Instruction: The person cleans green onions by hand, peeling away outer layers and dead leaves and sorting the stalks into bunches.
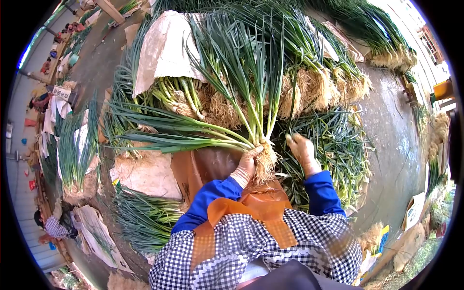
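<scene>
My left hand [246, 166] is closed round the white base of a bunch of green onions [258, 116], just above its hairy roots [265, 163]. The leaves fan out away from me and to the left. To the right of the roots, my right hand [301, 149] is raised over a heap of loose green leaves [328, 154], its fingers curled together; whether something thin is between them is too small to tell. A brown apron [210, 166] covers my lap below the bunch.
Rooted onions [309, 89] lie in a large pile ahead, partly under a pale sack [166, 46]. More onions [145, 217] lie at the lower left, others [79, 150] farther left. A person [57, 226] is at the far left. Wet floor [394, 140] shows at right.
</scene>
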